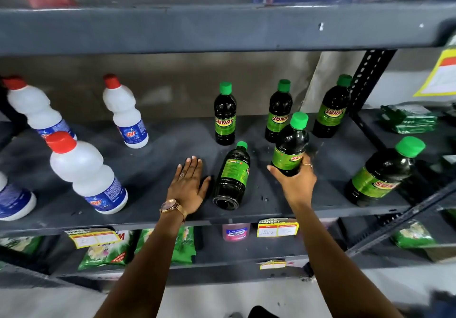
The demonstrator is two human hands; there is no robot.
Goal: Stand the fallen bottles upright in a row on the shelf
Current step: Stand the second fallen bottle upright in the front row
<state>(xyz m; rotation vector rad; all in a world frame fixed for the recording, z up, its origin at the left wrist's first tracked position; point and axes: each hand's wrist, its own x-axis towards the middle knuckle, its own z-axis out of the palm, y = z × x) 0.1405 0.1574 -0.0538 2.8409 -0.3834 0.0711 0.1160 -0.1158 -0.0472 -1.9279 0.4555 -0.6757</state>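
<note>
On the dark grey shelf, one dark bottle with a green cap and green label lies on its side, base toward me. My left hand lies flat and open on the shelf just left of it. My right hand grips the lower part of another dark green-capped bottle, held upright and slightly tilted. Three like bottles stand at the back, and one stands near the front right.
Several white bottles with red caps stand on the left half of the shelf. A perforated upright post borders the right side. The upper shelf edge hangs overhead. Green packets and price tags are below.
</note>
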